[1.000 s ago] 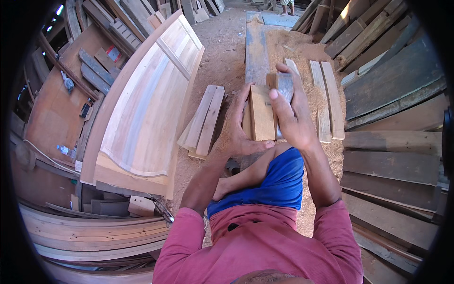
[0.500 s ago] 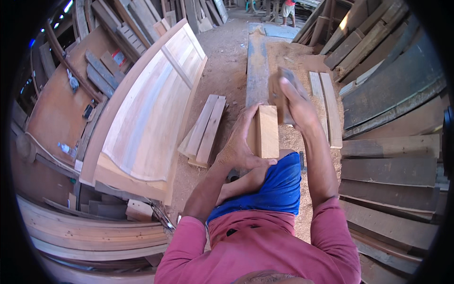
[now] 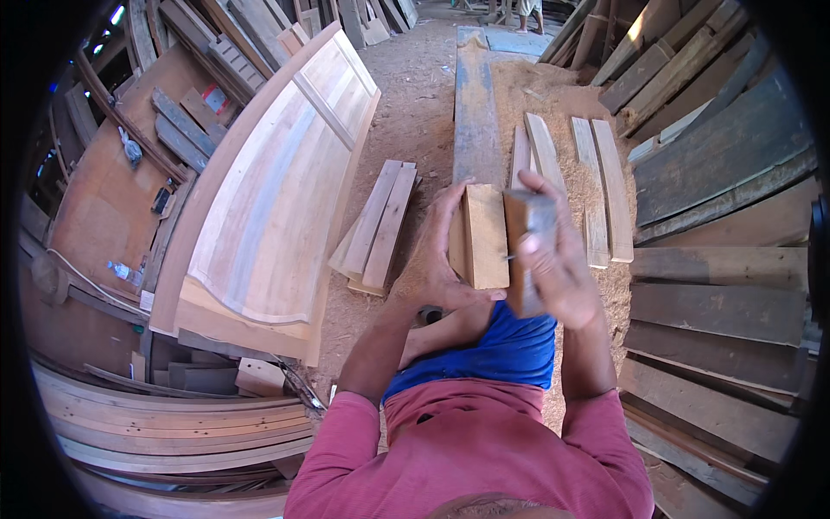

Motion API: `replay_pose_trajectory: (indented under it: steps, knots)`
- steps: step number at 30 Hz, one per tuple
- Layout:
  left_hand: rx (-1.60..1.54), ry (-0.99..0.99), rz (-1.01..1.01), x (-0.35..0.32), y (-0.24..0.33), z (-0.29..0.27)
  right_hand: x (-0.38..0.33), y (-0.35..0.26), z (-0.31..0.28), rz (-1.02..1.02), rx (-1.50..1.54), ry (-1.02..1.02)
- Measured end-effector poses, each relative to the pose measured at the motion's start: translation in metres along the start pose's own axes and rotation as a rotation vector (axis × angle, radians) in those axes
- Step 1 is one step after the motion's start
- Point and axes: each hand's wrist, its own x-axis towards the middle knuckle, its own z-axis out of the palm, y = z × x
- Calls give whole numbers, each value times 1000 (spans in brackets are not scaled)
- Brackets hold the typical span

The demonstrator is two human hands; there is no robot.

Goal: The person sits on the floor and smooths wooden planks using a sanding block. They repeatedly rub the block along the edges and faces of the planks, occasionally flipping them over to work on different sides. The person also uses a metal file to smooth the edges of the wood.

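My left hand (image 3: pixel 439 251) grips a pale piece of timber (image 3: pixel 486 238) from its left side, thumb at the near end and fingers at the far end. A light, smooth face of the timber points up toward me. In my right hand (image 3: pixel 562 268) is a dark wooden block (image 3: pixel 527 233) with a greyish top, slightly blurred. It stands right beside the timber's right edge, and a thin pointed bit shows between the two. Whether they touch, I cannot tell. The hands are above my blue shorts (image 3: pixel 519 350).
A long board (image 3: pixel 475 112) stretches away ahead. Short planks lie stacked (image 3: pixel 380 227) at left, and pale strips (image 3: pixel 612 190) lie on sawdust at right. A large wooden panel (image 3: pixel 268 190) leans at left. Boards (image 3: pixel 713 311) line the right side. Another person's legs (image 3: pixel 530 16) show far off.
My right hand has brought the dark block nearer to me, along the timber's right side. Strips it hid on the sawdust now show. The left hand keeps its grip.
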Motion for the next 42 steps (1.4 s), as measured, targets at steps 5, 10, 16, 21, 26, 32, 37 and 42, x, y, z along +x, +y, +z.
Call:
replay_pose_trajectory:
  steps: [5, 10, 16, 21, 26, 32, 37, 42]
  knots:
    - [27, -91, -12, -6, -1, -5, 29, 4, 5, -37, -194, 87]
    - [118, -152, -12, -15, 20, -18, 84, 35, 0, 20, -102, 188]
    - [-40, -131, -4, -50, 34, -49, -35, 201, 30, 709, 803, 143]
    - [-106, -388, 45, -61, 42, -73, -115, 264, 89, 901, 1419, -12]
    - [-270, -697, -48, -90, 55, -76, -129, 268, 100, 821, 1719, -33]
    - [-117, -1013, -185, -139, 50, -62, -135, 273, 109, 722, 1797, -58]
    - [-105, -828, -314, -194, 17, -48, -123, 289, 92, 727, 1600, 83]
    - [-12, -144, -516, -233, -46, 32, -124, 314, 86, 752, 1299, 143]
